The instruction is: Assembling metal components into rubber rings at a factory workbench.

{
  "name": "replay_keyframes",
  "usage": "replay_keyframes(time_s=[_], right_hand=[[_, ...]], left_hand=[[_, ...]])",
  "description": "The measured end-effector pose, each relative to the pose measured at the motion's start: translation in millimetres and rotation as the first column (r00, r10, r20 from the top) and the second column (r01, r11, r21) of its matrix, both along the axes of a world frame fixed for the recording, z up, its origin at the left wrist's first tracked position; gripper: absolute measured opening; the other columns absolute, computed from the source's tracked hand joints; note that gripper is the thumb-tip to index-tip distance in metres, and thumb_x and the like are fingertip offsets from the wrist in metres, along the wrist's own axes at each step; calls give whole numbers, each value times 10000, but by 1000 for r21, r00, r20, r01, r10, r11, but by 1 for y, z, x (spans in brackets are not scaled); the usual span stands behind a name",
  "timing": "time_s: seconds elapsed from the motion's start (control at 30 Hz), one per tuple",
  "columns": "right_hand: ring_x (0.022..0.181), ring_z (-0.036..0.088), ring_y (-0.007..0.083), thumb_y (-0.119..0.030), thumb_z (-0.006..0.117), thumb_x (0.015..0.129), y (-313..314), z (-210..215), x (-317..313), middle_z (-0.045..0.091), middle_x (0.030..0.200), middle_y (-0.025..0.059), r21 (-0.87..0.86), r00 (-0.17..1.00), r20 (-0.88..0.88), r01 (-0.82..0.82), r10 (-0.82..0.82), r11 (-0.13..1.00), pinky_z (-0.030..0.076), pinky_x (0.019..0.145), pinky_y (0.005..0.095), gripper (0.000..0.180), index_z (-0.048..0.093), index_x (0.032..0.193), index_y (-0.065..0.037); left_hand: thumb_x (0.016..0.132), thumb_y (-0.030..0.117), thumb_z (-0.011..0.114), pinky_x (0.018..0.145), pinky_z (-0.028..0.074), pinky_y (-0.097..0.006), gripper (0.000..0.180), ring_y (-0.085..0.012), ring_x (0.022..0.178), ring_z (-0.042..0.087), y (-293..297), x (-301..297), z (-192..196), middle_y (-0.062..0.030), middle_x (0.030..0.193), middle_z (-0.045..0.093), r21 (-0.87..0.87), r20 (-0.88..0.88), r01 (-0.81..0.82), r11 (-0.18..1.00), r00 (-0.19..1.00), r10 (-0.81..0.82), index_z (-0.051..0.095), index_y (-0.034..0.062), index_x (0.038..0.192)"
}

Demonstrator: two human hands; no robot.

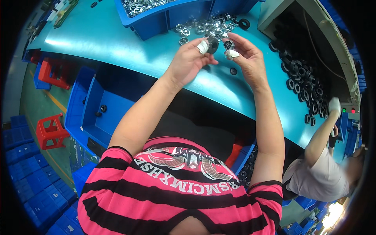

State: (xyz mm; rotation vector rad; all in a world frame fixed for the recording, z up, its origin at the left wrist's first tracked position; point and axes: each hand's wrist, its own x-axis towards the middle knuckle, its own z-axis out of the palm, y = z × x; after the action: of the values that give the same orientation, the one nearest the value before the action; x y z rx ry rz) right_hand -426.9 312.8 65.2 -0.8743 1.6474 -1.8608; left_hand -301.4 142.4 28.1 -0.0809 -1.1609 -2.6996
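Note:
Both my hands are raised over the turquoise tabletop. My left hand [188, 60] pinches a black tyre [212, 45] between its white-wrapped thumb and fingers. In my right hand [250, 60], a small wheel hub [229, 45] with a dark spoked face is gripped between the wrapped thumb and fingers. The tyre and the hub are close together but apart. Just below them on the table lies a small black wheel [233, 71]. Beyond my fingers is a loose heap of shiny silver hubs [211, 27], with a black tyre [244, 24] at its right end.
A blue bin [150, 25] of silver hubs stands at the far edge. Many black tyres [303, 80] spill from a box-like opening on the right. Blue crates [107, 105] and a red stool [52, 132] are at left. A co-worker [319, 172] reaches in at right.

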Motion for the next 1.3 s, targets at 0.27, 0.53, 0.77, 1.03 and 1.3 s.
replay_keyframes(time_s=[0.27,0.53,0.77,1.03,1.3], right_hand=[[1000,650,113,-27,793,828,-1,-7,1,674,1119,34,-42,997,-79,-23,20,999,549,897,268,398,706,1217,-37],[891,627,100,-52,830,787,-9,-8,12,653,1029,16,-69,925,-376,22,-46,997,548,831,247,387,746,1163,-81],[829,688,129,-17,822,765,-12,-9,18,675,990,42,-45,859,-494,128,-134,991,576,763,269,318,741,1070,-57],[837,709,146,14,809,747,-15,-11,25,679,989,54,-56,817,-550,173,-175,983,600,754,276,305,738,1038,-44],[862,700,142,-4,788,782,-16,-16,19,650,1051,54,-46,934,-351,55,-68,997,580,781,277,345,709,1117,-28]], left_hand=[[1047,309,515,999,510,-476,361,-229,1015,624,-7,-1,-7,-105,1148,657,210,-35,134,968,991,-130,601,22,1249],[1051,283,498,1032,492,-441,407,-246,1135,618,0,0,3,-128,1242,638,-5,31,58,998,998,-58,547,-3,1337],[1048,209,514,1049,477,-421,388,-226,1179,603,5,1,4,-122,1291,612,-113,79,-16,993,997,25,527,-11,1367],[1044,193,539,1010,489,-365,371,-183,1156,607,14,2,4,-100,1262,627,-318,57,-89,944,992,112,548,-15,1350],[1046,151,533,916,562,-345,331,-189,1083,641,18,0,-2,-110,1178,644,-436,67,-217,874,960,271,538,-23,1328]])
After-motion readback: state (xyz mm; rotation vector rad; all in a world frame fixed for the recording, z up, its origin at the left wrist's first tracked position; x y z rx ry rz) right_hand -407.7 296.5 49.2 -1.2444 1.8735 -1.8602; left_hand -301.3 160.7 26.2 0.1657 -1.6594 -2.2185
